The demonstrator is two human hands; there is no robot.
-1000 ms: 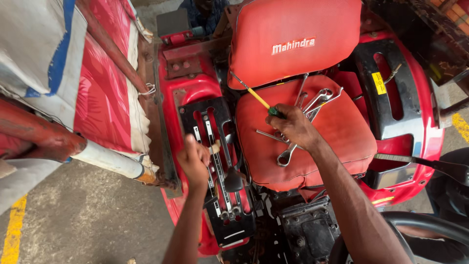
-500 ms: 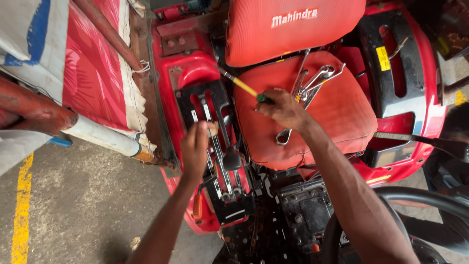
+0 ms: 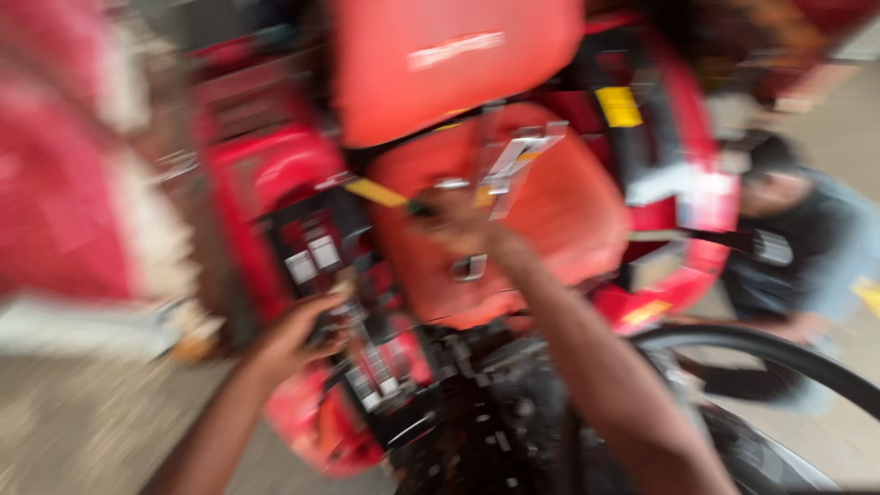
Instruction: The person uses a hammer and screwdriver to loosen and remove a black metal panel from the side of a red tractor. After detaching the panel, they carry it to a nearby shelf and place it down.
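Note:
The head view is heavily blurred. My right hand (image 3: 458, 225) is over the red tractor seat (image 3: 541, 211) and grips a yellow-handled screwdriver (image 3: 378, 193) that points left. Several metal spanners (image 3: 513, 160) lie on the seat just beyond that hand. My left hand (image 3: 298, 335) rests on the black lever console (image 3: 321, 257) to the left of the seat, fingers curled by the levers; whether it grips one I cannot tell.
A red fender (image 3: 266, 174) flanks the console on the left. Another person in a grey and black top (image 3: 788, 238) sits low at the right, beside the tractor. A black steering wheel rim (image 3: 779, 353) curves across the lower right. Concrete floor lies lower left.
The view has swung and blurred. My right hand with the screwdriver stays over the seat, my left hand sits lower on the console, and a person has come into view at the right.

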